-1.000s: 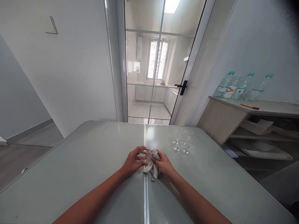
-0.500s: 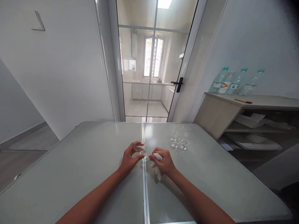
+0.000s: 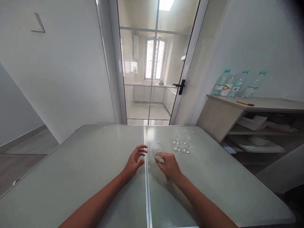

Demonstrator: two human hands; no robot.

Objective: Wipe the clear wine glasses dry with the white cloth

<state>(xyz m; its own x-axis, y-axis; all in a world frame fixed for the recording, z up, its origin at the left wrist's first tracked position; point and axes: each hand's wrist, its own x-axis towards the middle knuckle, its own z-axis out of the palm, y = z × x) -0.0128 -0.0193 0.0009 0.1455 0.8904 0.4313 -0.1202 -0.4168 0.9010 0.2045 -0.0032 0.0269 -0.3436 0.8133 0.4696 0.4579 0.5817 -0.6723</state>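
My left hand (image 3: 136,160) is over the table near its centre seam, fingers apart and curved, with nothing in it. To its right, my right hand (image 3: 169,164) is closed on a clear stemmed glass (image 3: 157,147) and a crumpled white cloth (image 3: 160,159). The glass's round rim shows above the fingers, while its stem and foot are mostly hidden or blurred. Farther back on the right half of the table stands a cluster of several clear stemmed glasses (image 3: 182,145).
The pale grey table (image 3: 99,152) has a metal seam (image 3: 147,190) down its middle. At the right, a wooden shelf unit (image 3: 220,114) holds several plastic bottles (image 3: 243,85) and a yellow-red stick (image 3: 245,103). A glass-paned door (image 3: 152,85) stands behind the table.
My left hand has let go of the stemmed glass and opened. The glass has moved right into my right hand, which still has the white cloth.
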